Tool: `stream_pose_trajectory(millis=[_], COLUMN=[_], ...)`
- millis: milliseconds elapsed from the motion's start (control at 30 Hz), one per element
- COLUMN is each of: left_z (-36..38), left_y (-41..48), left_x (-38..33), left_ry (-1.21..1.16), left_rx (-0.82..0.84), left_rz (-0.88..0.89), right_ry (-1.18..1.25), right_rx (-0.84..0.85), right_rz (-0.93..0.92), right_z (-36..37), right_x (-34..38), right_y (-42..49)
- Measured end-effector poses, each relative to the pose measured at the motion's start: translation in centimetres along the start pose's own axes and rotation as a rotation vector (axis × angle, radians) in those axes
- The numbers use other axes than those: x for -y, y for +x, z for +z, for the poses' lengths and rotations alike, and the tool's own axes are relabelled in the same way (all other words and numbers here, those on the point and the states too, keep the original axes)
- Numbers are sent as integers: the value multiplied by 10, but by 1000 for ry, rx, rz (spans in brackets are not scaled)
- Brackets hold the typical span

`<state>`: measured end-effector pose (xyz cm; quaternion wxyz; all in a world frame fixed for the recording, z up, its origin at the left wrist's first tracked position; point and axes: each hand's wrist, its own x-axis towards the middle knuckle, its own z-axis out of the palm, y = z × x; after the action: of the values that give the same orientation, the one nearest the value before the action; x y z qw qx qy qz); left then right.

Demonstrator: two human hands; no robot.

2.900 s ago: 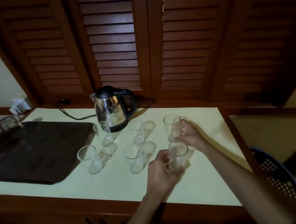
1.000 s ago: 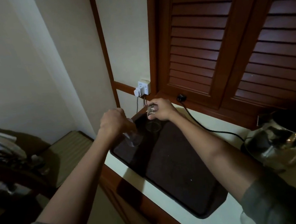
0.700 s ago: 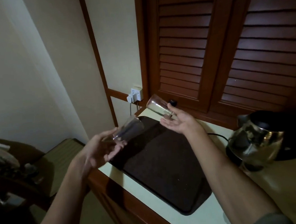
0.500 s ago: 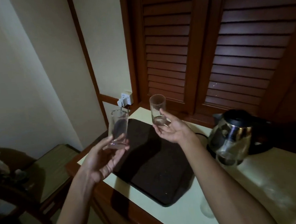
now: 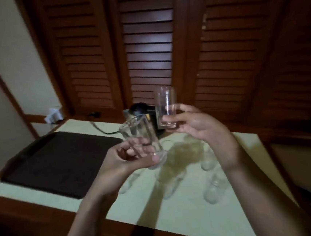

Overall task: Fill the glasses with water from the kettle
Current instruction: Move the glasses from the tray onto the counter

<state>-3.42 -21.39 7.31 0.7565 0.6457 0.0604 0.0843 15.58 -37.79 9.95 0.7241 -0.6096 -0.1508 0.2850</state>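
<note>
A: Hands?
B: Left hand [image 5: 124, 159], centre frame, fingers curled round tilted glass [image 5: 140, 136]. Right hand [image 5: 195, 127] beside it, pinching upright glass [image 5: 165, 105] at the base.
A: Kettle?
B: Kettle [image 5: 138, 111] behind both, on counter [image 5: 189, 221], right of dark tray [image 5: 60, 161]. Blurred glasses [image 5: 212, 195] lower right.

Dim warm indoor light, pale sheen on the middle shutter slats [image 5: 148, 48], soft shadows pooled on the bench [image 5: 188, 215], motion blur throughout, wide-angle bending at the edges, murky dark corners
</note>
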Motion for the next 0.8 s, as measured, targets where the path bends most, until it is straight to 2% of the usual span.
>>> stream_pose_trajectory(millis=[167, 367, 567, 800], left_z=[121, 222, 266, 279], left_y=[-3, -10, 3, 20], left_x=[28, 100, 171, 204], left_ry=[215, 374, 601, 656], left_rx=[95, 190, 140, 56], left_rz=[111, 120, 52, -8], right_ry=[-227, -320, -480, -545], right_rx=[-270, -378, -472, -529], right_rz=[-10, -15, 160, 114], right_z=[-109, -207, -250, -266], right_x=[-9, -59, -100, -131], right_y=[-80, -127, -117, -102])
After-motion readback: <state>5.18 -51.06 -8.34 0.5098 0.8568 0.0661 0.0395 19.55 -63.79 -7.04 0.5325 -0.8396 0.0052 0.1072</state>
